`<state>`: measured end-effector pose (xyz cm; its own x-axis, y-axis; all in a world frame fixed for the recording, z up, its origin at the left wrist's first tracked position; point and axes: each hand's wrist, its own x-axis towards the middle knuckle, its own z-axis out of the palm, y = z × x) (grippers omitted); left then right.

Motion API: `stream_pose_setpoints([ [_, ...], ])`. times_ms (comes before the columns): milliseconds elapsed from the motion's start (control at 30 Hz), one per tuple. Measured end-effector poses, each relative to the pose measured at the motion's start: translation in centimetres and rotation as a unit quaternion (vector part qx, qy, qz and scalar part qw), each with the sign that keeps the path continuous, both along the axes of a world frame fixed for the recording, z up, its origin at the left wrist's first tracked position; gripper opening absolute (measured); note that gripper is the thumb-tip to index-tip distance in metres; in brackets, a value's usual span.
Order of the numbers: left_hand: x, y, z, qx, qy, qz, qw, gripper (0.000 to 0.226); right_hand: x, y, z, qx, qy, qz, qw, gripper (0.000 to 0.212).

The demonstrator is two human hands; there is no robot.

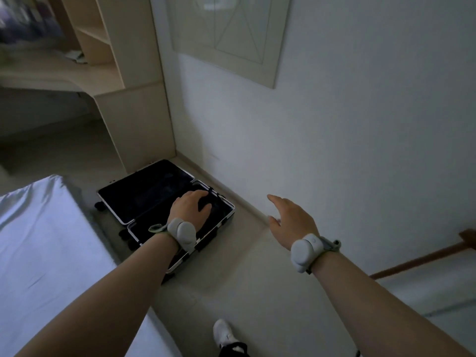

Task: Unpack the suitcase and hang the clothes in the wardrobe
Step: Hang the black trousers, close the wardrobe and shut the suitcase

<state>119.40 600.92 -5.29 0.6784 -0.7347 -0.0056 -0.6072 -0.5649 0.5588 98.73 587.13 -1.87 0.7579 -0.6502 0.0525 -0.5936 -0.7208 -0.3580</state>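
Note:
A black suitcase (144, 191) with a silver frame lies open flat on the floor beside the wall. Both halves look dark inside; I cannot make out any clothes in them. My left hand (190, 206) hovers over the nearer half with its fingers loosely curled and holds nothing that I can see. My right hand (288, 220) is stretched out over the floor to the right of the suitcase, fingers straight and apart, empty. Both wrists wear grey trackers.
A bed with a pale sheet (43, 248) fills the lower left. A beige shelf unit and desk (118, 81) stand at the upper left. A white wall (334, 140) with a framed panel runs along the right. A brown wooden bar (422, 258) pokes in at right. My shoe (224, 333) is below.

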Motion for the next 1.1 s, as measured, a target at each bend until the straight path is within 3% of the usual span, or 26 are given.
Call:
stream_pose_setpoints([
  [267,12.0,-7.4,-0.4,0.031,0.009,0.084,0.996,0.044,14.9,-12.0,-0.6,0.023,0.005,0.093,0.995,0.051],
  [533,19.5,-9.2,-0.5,0.05,0.013,0.156,0.986,0.044,25.8,-16.7,-2.2,0.038,0.008,0.175,0.984,0.052],
  [767,26.7,-11.3,-2.9,0.055,0.04,0.238,0.969,0.045,38.1,-21.3,-3.6,0.041,0.031,0.298,0.953,0.053],
  [1100,37.0,-18.5,-4.4,0.034,0.07,0.337,0.938,0.051,53.7,-28.5,-6.3,0.055,0.075,0.391,0.916,0.053],
])
